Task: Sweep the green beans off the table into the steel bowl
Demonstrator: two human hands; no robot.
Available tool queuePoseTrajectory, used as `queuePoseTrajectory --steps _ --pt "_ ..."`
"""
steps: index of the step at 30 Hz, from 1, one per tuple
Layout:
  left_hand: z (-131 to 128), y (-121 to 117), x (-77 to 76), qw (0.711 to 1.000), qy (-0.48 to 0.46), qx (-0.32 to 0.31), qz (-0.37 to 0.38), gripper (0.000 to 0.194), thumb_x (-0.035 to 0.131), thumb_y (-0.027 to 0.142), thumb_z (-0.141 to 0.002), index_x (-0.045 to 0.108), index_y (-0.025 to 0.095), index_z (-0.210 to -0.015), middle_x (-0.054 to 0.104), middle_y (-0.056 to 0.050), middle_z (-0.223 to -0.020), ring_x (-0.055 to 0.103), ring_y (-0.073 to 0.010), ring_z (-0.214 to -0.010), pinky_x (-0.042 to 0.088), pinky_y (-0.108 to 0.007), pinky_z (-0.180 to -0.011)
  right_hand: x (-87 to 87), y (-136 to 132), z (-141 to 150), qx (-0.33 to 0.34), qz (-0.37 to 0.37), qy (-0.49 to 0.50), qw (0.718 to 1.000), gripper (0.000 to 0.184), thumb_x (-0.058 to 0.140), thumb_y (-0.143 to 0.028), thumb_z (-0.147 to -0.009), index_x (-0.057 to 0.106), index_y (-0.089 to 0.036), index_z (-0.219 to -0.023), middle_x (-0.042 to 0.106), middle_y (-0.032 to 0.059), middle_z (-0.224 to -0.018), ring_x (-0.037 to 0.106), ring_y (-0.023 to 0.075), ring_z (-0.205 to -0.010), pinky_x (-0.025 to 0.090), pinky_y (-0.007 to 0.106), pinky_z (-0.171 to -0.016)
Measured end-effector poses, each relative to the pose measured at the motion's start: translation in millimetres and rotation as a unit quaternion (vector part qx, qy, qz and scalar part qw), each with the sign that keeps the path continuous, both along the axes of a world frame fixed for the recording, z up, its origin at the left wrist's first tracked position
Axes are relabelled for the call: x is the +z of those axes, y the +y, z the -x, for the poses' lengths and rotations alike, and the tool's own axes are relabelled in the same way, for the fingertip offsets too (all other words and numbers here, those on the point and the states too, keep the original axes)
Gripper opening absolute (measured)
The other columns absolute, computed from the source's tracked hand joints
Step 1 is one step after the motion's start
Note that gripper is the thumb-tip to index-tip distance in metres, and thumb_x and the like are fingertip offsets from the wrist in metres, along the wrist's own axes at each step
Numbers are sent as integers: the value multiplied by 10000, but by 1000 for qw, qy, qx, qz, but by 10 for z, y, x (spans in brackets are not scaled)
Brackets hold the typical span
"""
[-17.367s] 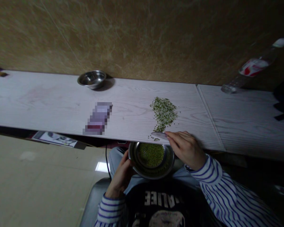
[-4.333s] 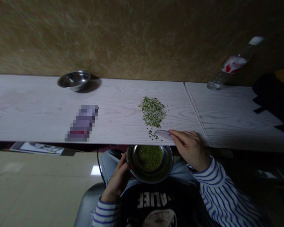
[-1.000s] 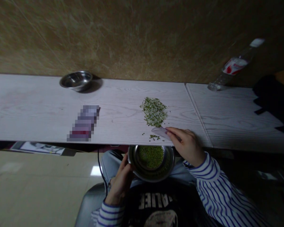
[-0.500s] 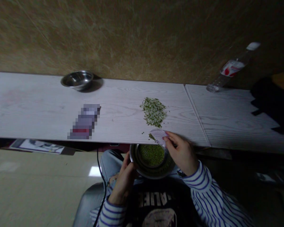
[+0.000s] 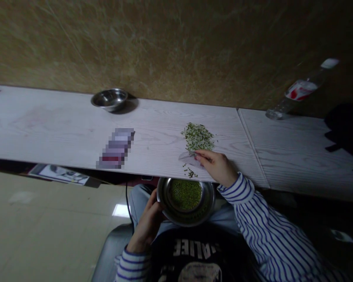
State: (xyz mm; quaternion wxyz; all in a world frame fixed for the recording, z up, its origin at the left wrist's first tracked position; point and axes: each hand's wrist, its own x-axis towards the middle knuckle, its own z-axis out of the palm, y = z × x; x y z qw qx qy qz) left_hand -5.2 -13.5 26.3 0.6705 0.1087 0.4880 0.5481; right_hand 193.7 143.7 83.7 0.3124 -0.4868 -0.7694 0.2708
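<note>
My left hand [image 5: 149, 221] is closed on the left rim of a steel bowl [image 5: 208, 201], held over my lap just below the table edge. Green beans [image 5: 186, 194], probably mung beans, cover its bottom. Between the fingers of my right hand [image 5: 216, 162] is a thin, see-through plastic scraper [image 5: 187, 158], its exact kind unclear. The scraper is at the near side of a pile of green beans mixed with white grains [image 5: 198, 135] on the table. A few loose beans [image 5: 190, 172] lie between the scraper and the table's front edge.
A second steel bowl [image 5: 109, 100] stands at the back left. Nearer me lies a blurred-out flat object [image 5: 116, 149]. A plastic bottle [image 5: 300, 90] stands at the right by the wall, with a dark item [image 5: 345, 133] beyond it. The white table [image 5: 155, 137] has a seam.
My right hand and the scraper have moved from the table edge above the bowl up to the near side of the pile. The left hand still holds the bowl. The view has shifted slightly.
</note>
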Motion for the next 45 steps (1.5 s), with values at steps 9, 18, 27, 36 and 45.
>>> queuePoseTrajectory --steps 9,18,27,36,45 --pt "78 -5 -2 1000 20 8 10 563 638 183 -649 593 231 -1208 708 -30 -968 647 -244 -849 520 -314 -637 99 42 14 84 73 -12 994 245 602 -168 -858 744 -212 -1053 776 34 -907 695 136 -704 567 295 -708" --pt "32 -1 -2 1000 10 -2 0 564 676 194 -652 603 229 -1209 712 -41 -972 652 -252 -884 520 -323 -689 91 -81 -48 128 109 1 986 222 592 -184 -871 737 -210 -1037 767 33 -862 690 141 -715 560 288 -677" --pt "-12 -101 -43 999 17 -31 3 525 643 170 -652 625 225 -1173 668 2 -788 572 -170 -666 470 -287 -617 92 -180 -316 60 97 74 991 259 606 -268 -856 741 -200 -1066 774 67 -928 716 167 -762 587 308 -699" --pt "-80 -248 -111 998 40 12 42 514 654 159 -649 589 205 -1156 608 47 -667 511 -122 -579 425 -235 -556 145 -342 -532 -11 85 140 986 295 658 -362 -811 747 -169 -1016 779 90 -877 734 217 -812 603 341 -714" --pt "-184 -263 -225 994 67 19 83 684 650 221 -637 552 254 -1312 624 36 -697 547 -147 -589 437 -259 -564 124 -448 -823 -83 68 184 977 388 730 -477 -752 741 -173 -993 763 85 -818 697 193 -661 596 342 -641"
